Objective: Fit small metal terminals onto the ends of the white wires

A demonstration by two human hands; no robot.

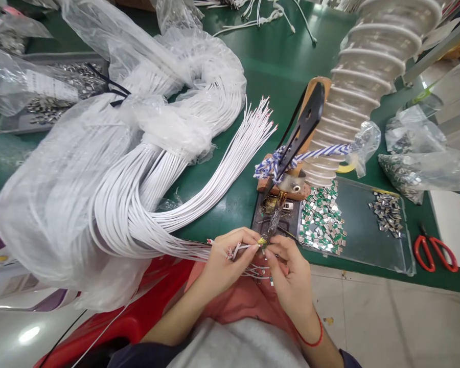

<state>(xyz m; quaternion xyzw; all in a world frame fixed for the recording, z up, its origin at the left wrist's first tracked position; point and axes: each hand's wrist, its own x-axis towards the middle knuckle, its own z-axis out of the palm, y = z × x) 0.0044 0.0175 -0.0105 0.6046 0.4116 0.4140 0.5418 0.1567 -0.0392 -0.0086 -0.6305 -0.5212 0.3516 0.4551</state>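
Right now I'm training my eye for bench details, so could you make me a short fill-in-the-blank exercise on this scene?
The left hand holds wires coloured ____.
A red bracelet circles the person's ____ wrist.
On the green bench, the scissors have ____ handles.
The cord beside the ribbed hose is striped white and ____.

Missing words: white; right; red; blue.

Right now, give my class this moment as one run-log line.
left hand: holding white wires; right hand: fingertips near left hand's; tray: green-silver boards, metal parts; right of tray: red-handled scissors
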